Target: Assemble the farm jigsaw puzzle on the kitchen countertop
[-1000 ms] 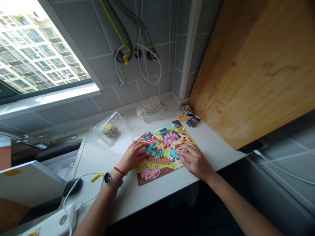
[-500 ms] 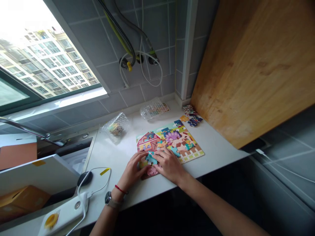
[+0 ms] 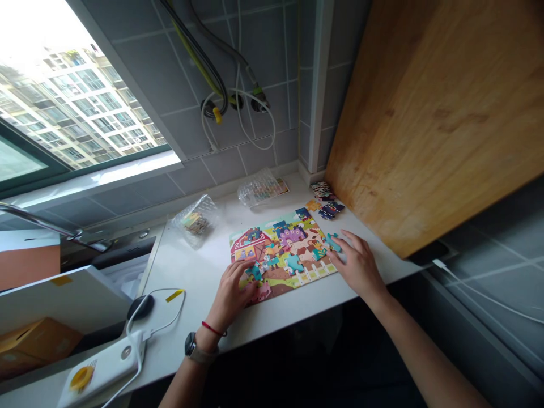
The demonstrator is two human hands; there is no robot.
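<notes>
Head: R hand (image 3: 359, 268) pinches teal pc (image 3: 333, 242), L hand (image 3: 232, 290) curled over puzzle (image 3: 284, 288), grip unclear.

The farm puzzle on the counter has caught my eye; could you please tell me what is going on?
The right hand holds a teal piece at the right edge of the farm puzzle. The left hand rests over its near left part. Other teal pieces lie on the picture, with dark pieces piled beyond.
</notes>
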